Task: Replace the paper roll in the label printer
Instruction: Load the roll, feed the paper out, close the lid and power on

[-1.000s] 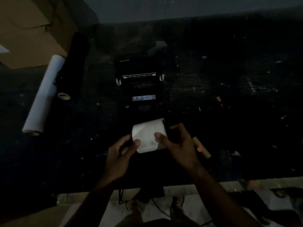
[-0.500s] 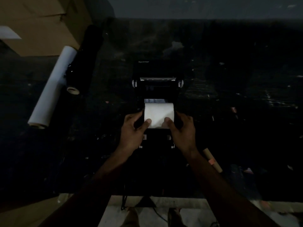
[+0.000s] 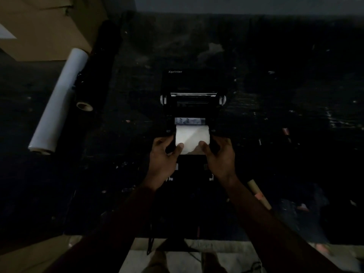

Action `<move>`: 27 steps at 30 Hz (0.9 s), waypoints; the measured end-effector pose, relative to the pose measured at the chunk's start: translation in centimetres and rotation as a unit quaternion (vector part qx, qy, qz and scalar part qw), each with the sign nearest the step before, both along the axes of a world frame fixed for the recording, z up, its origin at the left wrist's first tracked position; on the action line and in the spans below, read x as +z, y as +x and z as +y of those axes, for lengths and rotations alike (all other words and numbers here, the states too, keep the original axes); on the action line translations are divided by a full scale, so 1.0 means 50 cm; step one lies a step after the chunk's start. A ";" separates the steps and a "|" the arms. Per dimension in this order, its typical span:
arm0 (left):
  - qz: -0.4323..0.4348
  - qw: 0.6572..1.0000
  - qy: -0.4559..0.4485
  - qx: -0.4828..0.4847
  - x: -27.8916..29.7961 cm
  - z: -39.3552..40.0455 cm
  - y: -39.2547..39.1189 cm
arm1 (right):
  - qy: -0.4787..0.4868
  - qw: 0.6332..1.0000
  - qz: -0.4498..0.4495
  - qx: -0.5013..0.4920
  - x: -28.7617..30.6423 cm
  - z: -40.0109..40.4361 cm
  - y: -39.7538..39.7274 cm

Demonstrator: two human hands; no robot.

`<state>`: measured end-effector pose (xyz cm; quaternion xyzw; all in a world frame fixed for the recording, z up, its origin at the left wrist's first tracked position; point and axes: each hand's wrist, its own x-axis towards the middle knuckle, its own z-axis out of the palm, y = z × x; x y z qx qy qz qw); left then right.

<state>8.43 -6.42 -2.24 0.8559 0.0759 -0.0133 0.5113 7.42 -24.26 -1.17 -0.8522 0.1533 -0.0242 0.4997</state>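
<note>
The paper roll [image 3: 192, 139] sits in the open label printer [image 3: 192, 107], just below its roller bar. The left hand [image 3: 164, 158] and right hand [image 3: 220, 156] pinch its ends (light, likely crushable; end grips suit).

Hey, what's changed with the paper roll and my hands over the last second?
Both hands, left hand and right hand, carried the paper roll forward, from the near table edge into the open label printer, just below its strip label. Neither hand let go; thumbs stay on the roll. The long white roll, black roll and cardboard core haven't been touched.
</note>
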 end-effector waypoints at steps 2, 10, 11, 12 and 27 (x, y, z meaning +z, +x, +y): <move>0.001 1.000 0.012 -0.001 0.000 0.000 0.001 | -0.012 1.000 0.004 0.000 -0.003 -0.002 0.003; 0.018 0.998 0.067 0.001 -0.009 -0.004 -0.003 | -0.051 0.998 0.039 -0.029 -0.020 0.007 0.007; 0.019 0.998 0.067 0.009 -0.011 -0.005 -0.006 | -0.061 0.997 0.043 -0.035 -0.020 0.008 0.005; 0.018 0.998 0.062 0.020 -0.012 -0.006 -0.009 | -0.073 0.995 0.043 -0.049 -0.018 0.010 0.002; 0.205 0.948 -0.232 0.075 0.015 0.023 -0.002 | 0.192 0.959 0.183 -0.104 0.002 -0.046 0.009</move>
